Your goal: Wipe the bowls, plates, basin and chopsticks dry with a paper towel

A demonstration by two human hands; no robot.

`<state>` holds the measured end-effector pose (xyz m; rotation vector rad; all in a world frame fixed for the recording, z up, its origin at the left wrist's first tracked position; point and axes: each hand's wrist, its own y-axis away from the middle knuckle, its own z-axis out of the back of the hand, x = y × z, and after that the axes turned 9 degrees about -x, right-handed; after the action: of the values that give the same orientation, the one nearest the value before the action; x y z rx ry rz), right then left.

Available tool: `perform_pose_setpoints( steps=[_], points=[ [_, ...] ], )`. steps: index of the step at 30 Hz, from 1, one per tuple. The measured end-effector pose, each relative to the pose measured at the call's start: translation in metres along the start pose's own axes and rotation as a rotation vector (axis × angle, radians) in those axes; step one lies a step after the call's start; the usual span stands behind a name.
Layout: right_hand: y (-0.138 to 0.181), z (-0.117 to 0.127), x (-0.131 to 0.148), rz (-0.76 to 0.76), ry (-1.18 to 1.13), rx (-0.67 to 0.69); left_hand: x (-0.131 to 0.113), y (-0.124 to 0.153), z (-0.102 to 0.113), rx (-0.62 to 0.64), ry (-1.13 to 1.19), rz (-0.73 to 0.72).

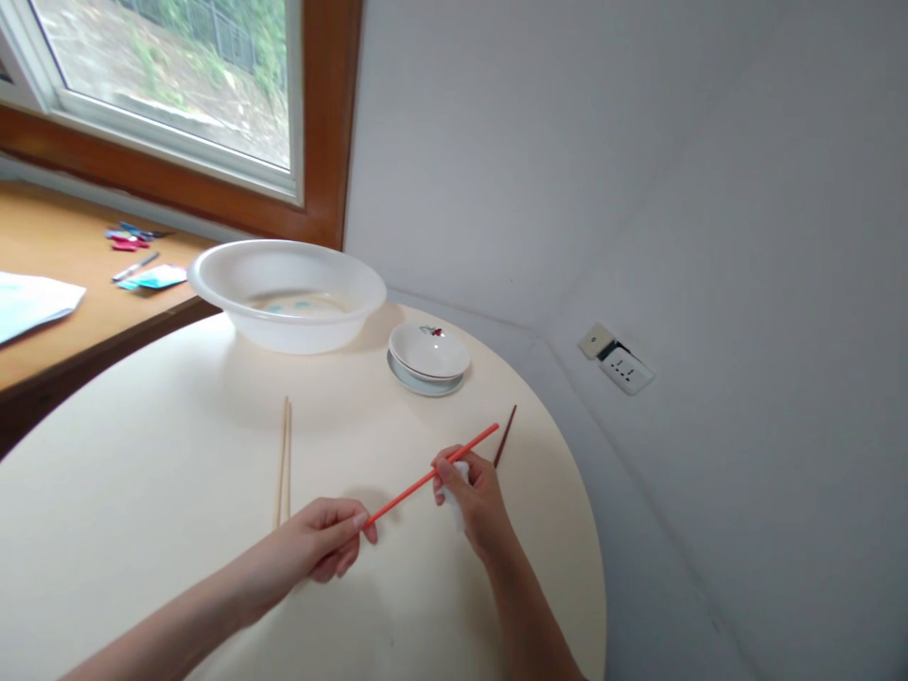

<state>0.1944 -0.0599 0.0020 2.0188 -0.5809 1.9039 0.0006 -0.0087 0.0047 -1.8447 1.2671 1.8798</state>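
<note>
My left hand (pixel 330 544) pinches the near end of a red chopstick (pixel 408 494) that slants up and to the right over the round cream table (pixel 156 482). My right hand (pixel 472 497) is closed round the stick's middle, with a small white wad, perhaps a tissue or cloth, pressed against it. A dark brown chopstick (pixel 505 435) lies on the table just behind my right hand, partly hidden. A pair of pale wooden chopsticks (pixel 284 461) lies side by side to the left of my left hand.
A large white plastic basin (pixel 288 288) holding a little water stands at the table's far edge. Right of it are two small stacked white dishes (pixel 429 355). A wooden sill (pixel 63 293) at left holds paper and small items. A wall socket (pixel 617 361) is at right.
</note>
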Motion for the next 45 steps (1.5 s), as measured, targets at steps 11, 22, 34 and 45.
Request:
perform_pose_setpoints(
  steps=[11,22,34,45],
  points=[
    [-0.009,0.018,0.005,0.05,-0.133,-0.225,-0.004,0.002,-0.001,-0.068,0.054,-0.005],
    [-0.02,0.042,0.009,0.274,-0.273,-0.505,0.004,-0.004,0.004,-0.113,0.194,0.04],
    [-0.021,0.053,-0.007,0.513,0.682,-0.531,0.011,-0.007,0.006,-0.112,0.227,0.042],
    [-0.031,0.054,-0.027,0.48,1.077,-0.331,0.011,-0.006,0.005,-0.116,0.233,0.044]
  ],
)
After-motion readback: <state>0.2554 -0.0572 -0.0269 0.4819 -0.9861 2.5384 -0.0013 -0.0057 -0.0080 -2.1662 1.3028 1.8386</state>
